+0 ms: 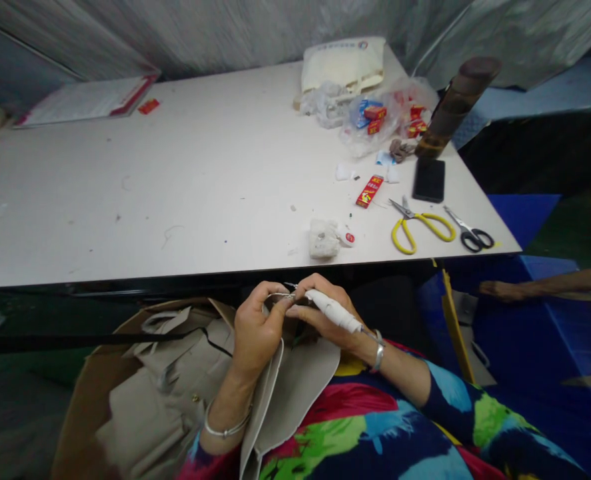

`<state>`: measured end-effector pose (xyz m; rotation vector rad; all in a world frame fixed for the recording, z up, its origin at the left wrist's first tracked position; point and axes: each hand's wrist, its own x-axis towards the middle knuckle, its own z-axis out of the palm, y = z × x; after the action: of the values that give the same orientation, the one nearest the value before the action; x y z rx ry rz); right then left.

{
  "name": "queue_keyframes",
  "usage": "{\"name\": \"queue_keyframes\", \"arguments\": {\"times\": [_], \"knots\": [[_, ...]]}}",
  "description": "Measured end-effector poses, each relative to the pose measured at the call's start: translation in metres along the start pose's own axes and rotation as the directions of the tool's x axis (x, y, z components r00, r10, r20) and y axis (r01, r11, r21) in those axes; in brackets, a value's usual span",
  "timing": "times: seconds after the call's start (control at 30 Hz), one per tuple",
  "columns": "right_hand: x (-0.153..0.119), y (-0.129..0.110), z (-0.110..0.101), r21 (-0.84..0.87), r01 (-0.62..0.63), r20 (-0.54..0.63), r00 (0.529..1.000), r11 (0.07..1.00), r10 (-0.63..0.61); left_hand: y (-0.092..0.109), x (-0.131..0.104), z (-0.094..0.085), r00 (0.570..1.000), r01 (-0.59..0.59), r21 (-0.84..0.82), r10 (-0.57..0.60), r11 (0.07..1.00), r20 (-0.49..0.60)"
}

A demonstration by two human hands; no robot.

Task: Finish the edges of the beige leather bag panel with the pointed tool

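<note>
Just in front of the table's near edge, my left hand (261, 325) pinches a thin pale cord that loops at its fingertips. My right hand (329, 310) is closed on a tool with a white wrapped handle (334, 312); its thin dark tip points left, beside my left fingertips. The two hands nearly touch. Below them a beige-grey piece of material (295, 393) hangs over my lap, its upper edge close to my left hand. The fingertips partly hide where cord, tool and material meet.
On the table (200, 167) lie yellow-handled scissors (418, 227), black-handled scissors (469, 231), a phone (429, 180), a red box (370, 191) and a whitish block (324, 240). A carton (82, 400) of beige pieces stands left. Another person's hand (505, 291) reaches in at right.
</note>
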<state>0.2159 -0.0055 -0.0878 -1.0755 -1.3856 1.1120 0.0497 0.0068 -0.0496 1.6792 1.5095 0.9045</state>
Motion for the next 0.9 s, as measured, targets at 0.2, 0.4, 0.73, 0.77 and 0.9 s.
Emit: {"name": "queue_keyframes", "arguments": {"times": [0.2,0.4,0.73,0.77,0.9], "knots": [[-0.006,-0.005,-0.002,0.043,-0.003,-0.037,0.999,0.999,0.004,0.003,-0.006,0.001,1.000,0.001,0.004,-0.001,1.000,-0.016],[-0.011,-0.009,-0.009,0.061,0.054,-0.018,0.998,0.997,-0.053,0.008,-0.007,-0.004,0.996,-0.017,-0.051,0.022,0.999,0.089],[-0.015,-0.008,-0.004,-0.061,0.148,-0.051,0.987,0.987,-0.151,-0.009,-0.001,-0.026,0.971,-0.197,-0.344,0.232,0.918,0.065],[-0.015,-0.008,-0.004,-0.066,0.155,-0.054,0.986,0.986,-0.159,-0.011,-0.004,-0.032,0.972,-0.212,-0.393,0.235,0.895,0.010],[-0.017,-0.006,-0.004,-0.088,0.150,-0.094,0.983,0.985,-0.158,-0.017,-0.022,-0.056,0.971,-0.220,-0.617,0.107,0.756,-0.215]]}}
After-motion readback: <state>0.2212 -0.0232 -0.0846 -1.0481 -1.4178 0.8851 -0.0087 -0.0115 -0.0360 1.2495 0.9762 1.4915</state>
